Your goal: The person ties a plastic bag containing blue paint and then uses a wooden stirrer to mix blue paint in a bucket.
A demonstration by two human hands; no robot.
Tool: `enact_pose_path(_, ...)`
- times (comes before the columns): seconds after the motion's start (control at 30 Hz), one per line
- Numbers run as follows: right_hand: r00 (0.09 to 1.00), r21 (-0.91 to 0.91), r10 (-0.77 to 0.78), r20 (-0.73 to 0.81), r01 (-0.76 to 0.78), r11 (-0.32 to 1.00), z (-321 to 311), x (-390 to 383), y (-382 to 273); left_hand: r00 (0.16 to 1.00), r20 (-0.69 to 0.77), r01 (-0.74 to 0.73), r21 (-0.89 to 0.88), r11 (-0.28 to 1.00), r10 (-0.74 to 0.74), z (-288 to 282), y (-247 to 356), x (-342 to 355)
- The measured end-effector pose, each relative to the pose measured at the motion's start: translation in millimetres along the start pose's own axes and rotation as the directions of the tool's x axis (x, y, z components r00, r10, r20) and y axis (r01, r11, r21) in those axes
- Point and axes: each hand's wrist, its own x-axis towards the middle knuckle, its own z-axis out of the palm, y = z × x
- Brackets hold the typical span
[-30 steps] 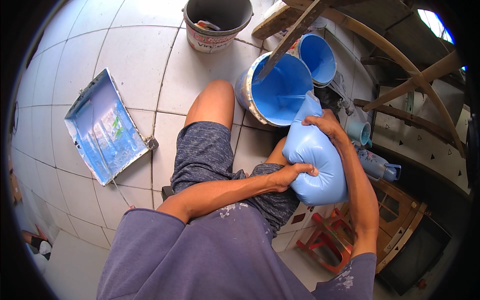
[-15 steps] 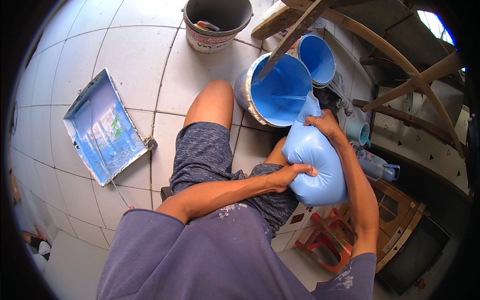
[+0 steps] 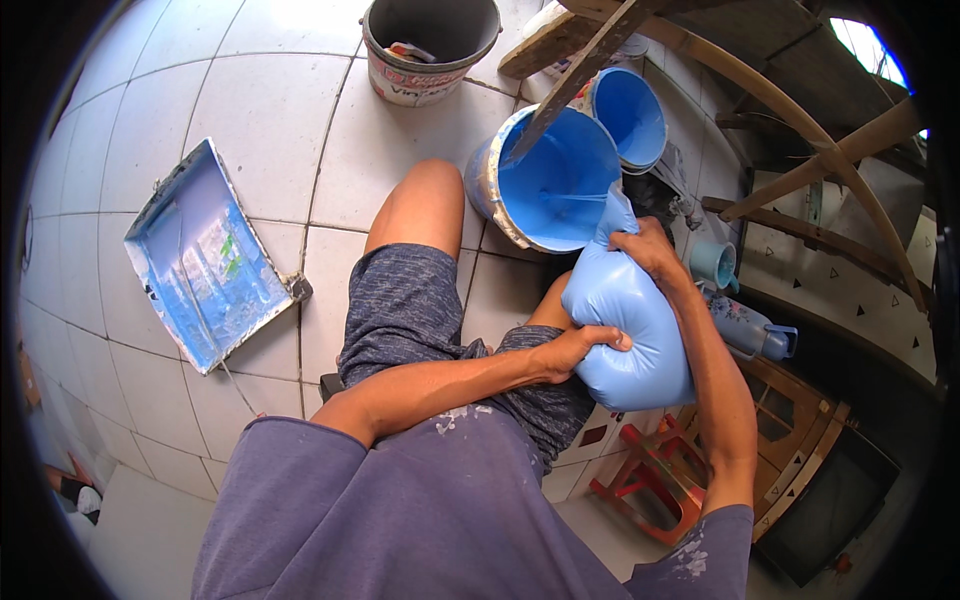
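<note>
A bulging light-blue plastic bag (image 3: pixel 640 340) of paint rests over my right thigh, tilted toward a large bucket. From its narrow torn corner a thin blue stream (image 3: pixel 572 196) runs into that blue-coated paint bucket (image 3: pixel 535 215). My left hand (image 3: pixel 592 350) grips the bag's lower left side, thumb pressed on top. Near the spout, my right hand (image 3: pixel 648 248) is wrapped round the neck of the bag; some of its fingers are hidden behind the plastic. A wooden stick (image 3: pixel 575 85) slants across the bucket's mouth.
A paint tray (image 3: pixel 210 265) smeared blue lies on the white tiles at left. Ahead stands a grey bucket (image 3: pixel 430 70); another blue-lined bucket (image 3: pixel 630 120) is behind the first. At right are a turquoise cup (image 3: pixel 712 263), a blue bottle (image 3: pixel 745 328), a red stool (image 3: pixel 650 485) and wooden beams (image 3: pixel 800 135).
Paint keeps running from the bag in a thin stream. Both hands hold the same grip, and the whole view has shifted only slightly.
</note>
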Motion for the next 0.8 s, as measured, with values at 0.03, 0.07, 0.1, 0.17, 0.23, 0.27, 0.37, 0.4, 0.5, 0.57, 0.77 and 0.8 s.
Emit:
enact_pose_path(0.03,1.000,0.002,0.012,0.004,-0.012,1.000,-0.2,0.5,0.7,1.000,0.001,0.001,0.002,1.000,-0.001,0.5,0.5,-0.2)
enact_pose_path(0.07,1.000,0.004,0.024,0.009,-0.024,1.000,-0.5,0.9,1.4,1.000,-0.008,0.005,0.008,1.000,-0.005,1.4,0.6,-0.3)
enact_pose_path(0.1,0.999,0.004,0.036,0.013,-0.036,0.999,-0.9,-0.4,-0.5,1.000,-0.017,0.010,0.013,1.000,-0.009,3.4,1.1,-0.8)
enact_pose_path(0.17,0.999,0.053,0.032,-0.008,-0.031,0.998,0.4,-7.1,-3.0,1.000,-0.025,0.019,0.031,0.999,-0.018,3.9,-0.7,0.2)
enact_pose_path(0.23,0.999,0.117,0.033,0.017,-0.035,0.992,2.4,-14.3,-13.2,0.999,-0.032,0.025,0.057,0.998,-0.023,-0.3,-2.8,0.5)
enact_pose_path(0.27,0.998,0.155,0.038,0.050,-0.045,0.987,1.8,-17.9,-19.6,0.999,-0.026,0.025,0.056,0.998,-0.023,-2.5,-3.6,1.1)
enact_pose_path(0.37,0.992,0.211,0.041,0.124,-0.066,0.975,-1.4,-21.3,-18.0,0.999,-0.009,0.037,0.060,0.998,-0.036,-1.4,-3.0,2.7)
enact_pose_path(0.4,0.988,0.219,0.036,0.148,-0.069,0.973,-2.3,-21.0,-17.5,0.999,-0.015,0.040,0.063,0.997,-0.039,-1.1,-3.6,2.6)
enact_pose_path(0.5,0.974,0.174,0.072,0.217,-0.112,0.978,-4.2,-21.5,-21.2,0.999,-0.013,0.049,0.052,0.997,-0.049,-1.2,-3.9,3.6)
enact_pose_path(0.57,0.975,0.142,0.048,0.218,-0.080,0.987,-3.8,-23.4,-27.5,0.998,-0.018,0.067,0.041,0.997,-0.067,-3.0,-3.5,3.0)
enact_pose_path(0.77,0.992,0.023,0.053,0.117,-0.056,0.998,-0.8,-15.3,-20.4,0.994,-0.023,0.105,0.030,0.994,-0.104,0.1,2.1,2.6)
enact_pose_path(0.8,0.993,0.000,0.063,0.102,-0.063,0.998,-0.6,-14.1,-18.3,0.994,-0.017,0.109,0.024,0.994,-0.109,-0.2,2.1,2.7)
